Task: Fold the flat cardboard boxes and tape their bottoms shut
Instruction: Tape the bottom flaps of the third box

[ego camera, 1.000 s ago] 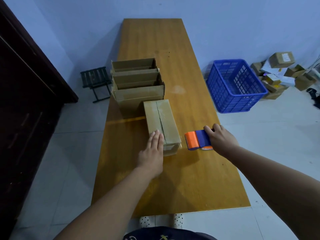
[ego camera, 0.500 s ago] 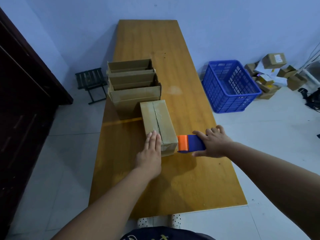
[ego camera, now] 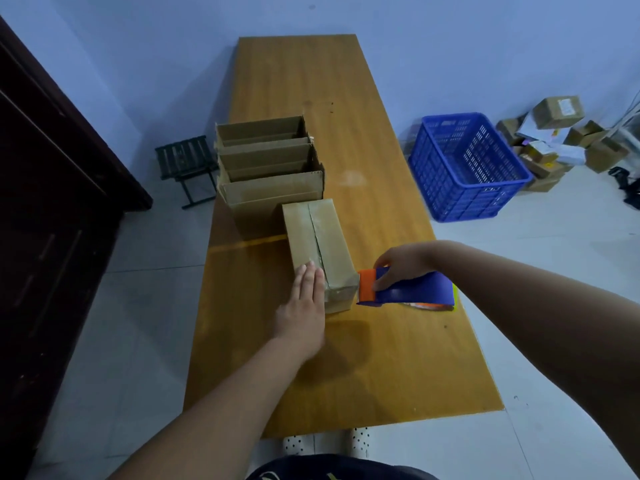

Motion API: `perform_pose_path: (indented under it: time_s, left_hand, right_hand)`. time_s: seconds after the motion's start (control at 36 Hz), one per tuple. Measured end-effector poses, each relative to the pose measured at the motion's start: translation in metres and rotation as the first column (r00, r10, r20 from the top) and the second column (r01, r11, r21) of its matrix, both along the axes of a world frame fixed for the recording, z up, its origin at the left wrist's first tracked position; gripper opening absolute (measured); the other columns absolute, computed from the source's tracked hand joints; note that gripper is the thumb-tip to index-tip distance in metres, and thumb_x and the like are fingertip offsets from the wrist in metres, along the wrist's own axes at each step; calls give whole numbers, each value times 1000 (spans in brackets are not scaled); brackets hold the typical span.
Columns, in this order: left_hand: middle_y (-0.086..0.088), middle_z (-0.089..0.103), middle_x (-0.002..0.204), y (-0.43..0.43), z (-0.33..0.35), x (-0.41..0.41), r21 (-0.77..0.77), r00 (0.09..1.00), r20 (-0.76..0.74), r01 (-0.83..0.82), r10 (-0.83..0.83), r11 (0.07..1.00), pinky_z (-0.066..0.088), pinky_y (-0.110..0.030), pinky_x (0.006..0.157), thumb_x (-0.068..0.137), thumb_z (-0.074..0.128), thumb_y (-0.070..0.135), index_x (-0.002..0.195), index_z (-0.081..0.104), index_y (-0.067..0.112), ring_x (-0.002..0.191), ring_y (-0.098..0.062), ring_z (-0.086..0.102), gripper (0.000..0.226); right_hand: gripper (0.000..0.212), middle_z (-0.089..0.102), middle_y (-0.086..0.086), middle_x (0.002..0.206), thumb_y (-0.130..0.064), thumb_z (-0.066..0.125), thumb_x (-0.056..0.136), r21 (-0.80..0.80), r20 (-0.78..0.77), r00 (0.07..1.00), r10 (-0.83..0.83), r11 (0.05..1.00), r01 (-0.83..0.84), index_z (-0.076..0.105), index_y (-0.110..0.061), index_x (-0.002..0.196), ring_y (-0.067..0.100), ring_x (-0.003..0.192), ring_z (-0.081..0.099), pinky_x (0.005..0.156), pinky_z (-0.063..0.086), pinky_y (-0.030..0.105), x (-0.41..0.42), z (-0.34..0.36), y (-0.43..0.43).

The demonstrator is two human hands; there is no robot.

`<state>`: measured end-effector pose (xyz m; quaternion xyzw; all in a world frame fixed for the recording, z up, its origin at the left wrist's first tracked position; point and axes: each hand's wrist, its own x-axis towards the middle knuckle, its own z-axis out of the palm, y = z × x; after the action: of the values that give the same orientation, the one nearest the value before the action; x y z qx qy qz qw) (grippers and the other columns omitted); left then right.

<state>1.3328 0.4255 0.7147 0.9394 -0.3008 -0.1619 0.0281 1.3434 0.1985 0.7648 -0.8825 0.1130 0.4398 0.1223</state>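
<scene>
1. Small packing/dispatch rm, by the look of it, not a home or office.
2. Long orange-brown wooden desk (ego camera: pixel 304 81) serves as a work bench. It carries a row of three open-topped brown cardboard boxes (ego camera: pixel 270 188) & one closed brown cardboard box w/ a taped seam (ego camera: pixel 318 237).
3. Blue-and-orange plastic tape dispenser (ego camera: pixel 415 292) is just beside the closed box's near end.
4. Blue slotted plastic crate (ego camera: pixel 467 174) stands on the floor to the right of the desk.
5. Heap of small brown cardboard parcels (ego camera: pixel 557 112), some labelled, w/ loose papers, lies in the far right corner.
6. Plain pale walls (ego camera: pixel 450 46) & pale tiled floor (ego camera: pixel 131 306).
7. Furniture is basic: small dark folding stool (ego camera: pixel 183 161) & dark wooden cabinet (ego camera: pixel 52 202) at left.
</scene>
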Motion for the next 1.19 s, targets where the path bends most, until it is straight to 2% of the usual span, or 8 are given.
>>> perform_pose_path:
  time_s: [0.06, 0.19, 0.33, 0.58, 0.97, 1.08, 1.14, 1.19]
  left_hand:
    - [-1, -31, 155, 2, 1, 2, -3, 1000, -15, 5, -5, 1000, 46, -32, 101, 91, 53, 11, 148, -23, 16, 143, -23, -25, 95]
    - [2, -32, 154, 4, 3, 5, -13, 999, -52, -1, 0, 1000, 40, -34, 105, 92, 51, 9, 149, -22, 19, 141, -20, -28, 93]
    - [3, -28, 156, 6, 5, 5, -40, 998, -63, 1, -3, 999, 38, -36, 105, 92, 51, 10, 149, -20, 19, 143, -19, -26, 92]
    - [-4, -26, 157, 10, 0, 5, -32, 997, 8, 71, -71, 997, 39, -31, 105, 95, 40, 19, 148, -22, 12, 144, -22, -23, 82]
    - [-3, -27, 156, 11, 0, 5, -37, 997, -1, 79, -79, 996, 40, -33, 107, 95, 41, 23, 148, -22, 14, 144, -22, -23, 83]
    - [-1, -27, 156, 11, 1, 4, -38, 997, -8, 71, -71, 997, 38, -33, 106, 94, 46, 23, 148, -22, 16, 144, -22, -23, 87]
    - [0, -30, 155, 10, 3, 3, -26, 998, -31, 50, -51, 998, 39, -35, 105, 95, 47, 20, 148, -23, 16, 143, -21, -26, 88]
    - [0, -34, 153, 10, 4, 2, -6, 998, -40, 41, -41, 999, 42, -32, 102, 95, 48, 20, 147, -25, 16, 142, -21, -28, 90]
  right_hand:
    - [58, 57, 2, 125, -54, 62, 87, 39, -79, 996, -41, 998, 44, 47, -26, 135, 23, 106, 55, 82, 46, 36, 6, 1, 1]
    - [49, 62, 7, 120, -36, 66, 89, 157, -264, 959, -103, 976, 149, 49, -22, 132, 28, 110, 60, 99, 48, 48, 17, 3, 0]
    - [52, 64, 9, 120, -37, 70, 82, 108, -333, 942, -46, 990, 87, 52, -22, 128, 32, 110, 61, 98, 49, 50, 26, 7, -2]
    - [72, 62, 7, 118, -50, 69, 65, -78, -286, 955, 73, 992, -99, 53, -22, 129, 32, 104, 60, 93, 49, 50, 39, 7, 5]
    - [62, 54, 8, 126, -37, 63, 79, -110, -224, 973, 49, 991, -75, 46, -20, 136, 32, 109, 54, 93, 46, 49, 34, -9, 23]
    - [46, 53, 11, 129, -29, 55, 91, -109, -157, 986, 58, 991, -75, 47, -15, 134, 33, 113, 53, 90, 45, 45, 25, -5, 32]
    - [30, 58, 10, 119, -27, 54, 91, -237, -108, 987, 117, 961, -140, 56, -13, 118, 30, 105, 57, 88, 48, 42, 7, -10, 28]
    - [29, 61, 8, 112, -25, 55, 88, -387, -78, 986, 146, 907, -165, 61, -13, 114, 27, 99, 60, 87, 52, 40, -23, -27, 19]
